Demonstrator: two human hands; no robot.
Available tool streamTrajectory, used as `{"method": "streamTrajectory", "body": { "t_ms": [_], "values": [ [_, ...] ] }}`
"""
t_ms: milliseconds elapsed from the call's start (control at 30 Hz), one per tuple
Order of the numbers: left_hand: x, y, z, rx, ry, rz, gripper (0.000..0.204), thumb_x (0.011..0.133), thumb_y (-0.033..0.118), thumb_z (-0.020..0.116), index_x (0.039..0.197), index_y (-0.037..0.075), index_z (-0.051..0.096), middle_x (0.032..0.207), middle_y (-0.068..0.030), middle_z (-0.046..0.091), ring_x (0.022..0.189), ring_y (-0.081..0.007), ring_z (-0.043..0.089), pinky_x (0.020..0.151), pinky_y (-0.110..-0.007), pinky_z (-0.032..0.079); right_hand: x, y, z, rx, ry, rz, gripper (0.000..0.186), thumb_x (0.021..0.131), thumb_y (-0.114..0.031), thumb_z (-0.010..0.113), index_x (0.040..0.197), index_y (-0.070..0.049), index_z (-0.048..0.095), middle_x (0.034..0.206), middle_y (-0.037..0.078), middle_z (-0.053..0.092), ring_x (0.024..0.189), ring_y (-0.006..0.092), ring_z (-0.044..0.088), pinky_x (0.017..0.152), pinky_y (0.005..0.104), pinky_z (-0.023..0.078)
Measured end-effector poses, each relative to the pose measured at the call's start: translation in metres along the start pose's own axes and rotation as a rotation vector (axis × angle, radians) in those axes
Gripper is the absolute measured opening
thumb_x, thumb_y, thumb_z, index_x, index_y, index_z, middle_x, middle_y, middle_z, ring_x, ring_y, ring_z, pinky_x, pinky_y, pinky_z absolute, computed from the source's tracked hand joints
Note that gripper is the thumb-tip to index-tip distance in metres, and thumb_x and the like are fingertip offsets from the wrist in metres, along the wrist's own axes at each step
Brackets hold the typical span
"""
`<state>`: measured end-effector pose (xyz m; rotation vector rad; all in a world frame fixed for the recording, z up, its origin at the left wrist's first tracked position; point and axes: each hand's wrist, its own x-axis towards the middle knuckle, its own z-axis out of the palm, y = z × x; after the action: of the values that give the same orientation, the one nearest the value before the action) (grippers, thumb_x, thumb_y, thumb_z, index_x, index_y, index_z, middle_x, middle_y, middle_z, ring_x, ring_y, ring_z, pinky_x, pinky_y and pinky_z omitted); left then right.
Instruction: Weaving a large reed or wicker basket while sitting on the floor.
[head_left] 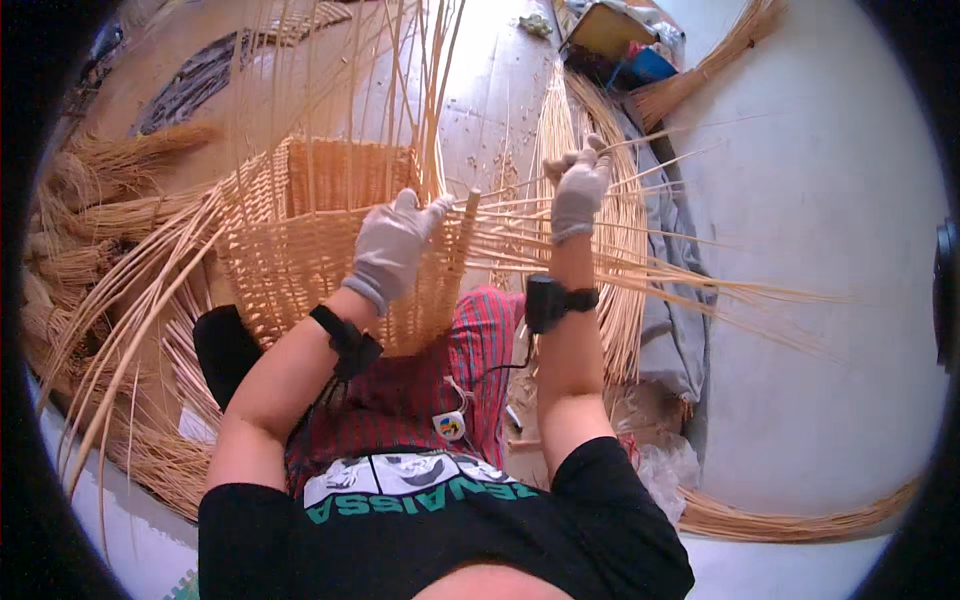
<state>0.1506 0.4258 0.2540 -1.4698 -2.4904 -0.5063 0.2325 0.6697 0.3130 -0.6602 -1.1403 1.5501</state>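
On a wooden floor (500,90), the left hand (393,243) grips the basket (300,250) rim; the right hand (580,188) pinches cane strands (690,280).

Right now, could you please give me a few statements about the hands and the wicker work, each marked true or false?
1. Both hands wear light gloves. True: left hand, right hand.
2. The left hand rests on the half-woven basket. True.
3. The right hand holds a knife. False: it grips thin loose rods.
4. The basket is finished, with a lid. False: its upright stakes stand unwoven.
5. Each wrist bears a black band. True: the right wrist's.
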Motion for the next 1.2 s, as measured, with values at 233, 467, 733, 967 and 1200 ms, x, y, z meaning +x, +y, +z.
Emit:
{"method": "streamTrajectory", "body": {
  "t_ms": [233, 467, 733, 967, 1200],
  "values": [
    [0.01, 0.027, -0.023, -0.138, 0.33, 0.226, 0.078, 0.081, 0.024, 0.075, 0.152, 0.015, 0.044, 0.134, -0.011, 0.059, 0.128, -0.0281, 0.053, 0.111, -0.047, 0.037, 0.004, 0.023, -0.058, -0.129, -0.09, 0.072, 0.019, 0.109, -0.018, 0.038, 0.122, -0.012, 0.049, 0.07, 0.001, 0.051, 0.053, 0.0136, 0.052, 0.056, 0.0367, 0.059],
    [0.013, 0.021, -0.001, -0.16, -0.004, 0.199, 0.079, 0.087, 0.033, 0.071, 0.156, 0.018, 0.037, 0.131, -0.0084, 0.062, 0.129, -0.0245, 0.053, 0.115, -0.044, 0.034, -0.003, 0.011, -0.063, -0.053, -0.105, 0.158, 0.017, 0.109, -0.017, 0.04, 0.124, -0.013, 0.049, 0.072, -0.001, 0.048, 0.06, 0.0115, 0.05, 0.066, 0.0402, 0.06],
    [0.061, 0.092, -0.015, -0.202, 0.457, 0.343, 0.037, 0.088, 0.017, 0.062, 0.125, 0.015, 0.065, 0.118, -0.0062, 0.067, 0.112, -0.0255, 0.062, 0.107, -0.043, 0.041, -0.003, 0.006, -0.062, -0.01, -0.027, 0.185, 0.013, 0.109, -0.019, 0.042, 0.116, -0.01, 0.049, 0.071, 0.001, 0.049, 0.057, 0.0139, 0.051, 0.065, 0.0426, 0.06],
    [0.081, 0.097, 0.027, -0.465, 0.158, 0.221, 0.019, 0.088, 0.005, 0.059, 0.106, 0.01, 0.061, 0.094, -0.0117, 0.064, 0.093, -0.0313, 0.067, 0.075, -0.045, 0.052, -0.004, 0.02, -0.062, 0.08, -0.038, 0.26, 0.016, 0.109, -0.024, 0.043, 0.113, -0.01, 0.05, 0.068, -0.001, 0.046, 0.051, 0.0129, 0.045, 0.053, 0.034, 0.053],
    [0.068, 0.069, 0.008, -0.969, 0.051, 0.44, 0.025, 0.086, -0.012, 0.049, 0.103, 0.004, 0.056, 0.089, -0.0133, 0.056, 0.076, -0.0306, 0.058, 0.072, -0.035, 0.05, 0.003, 0.018, -0.066, 0.032, -0.057, 0.263, 0.015, 0.109, -0.021, 0.042, 0.117, -0.011, 0.05, 0.07, -0.002, 0.045, 0.055, 0.0103, 0.046, 0.058, 0.0362, 0.055]
  ]
}}
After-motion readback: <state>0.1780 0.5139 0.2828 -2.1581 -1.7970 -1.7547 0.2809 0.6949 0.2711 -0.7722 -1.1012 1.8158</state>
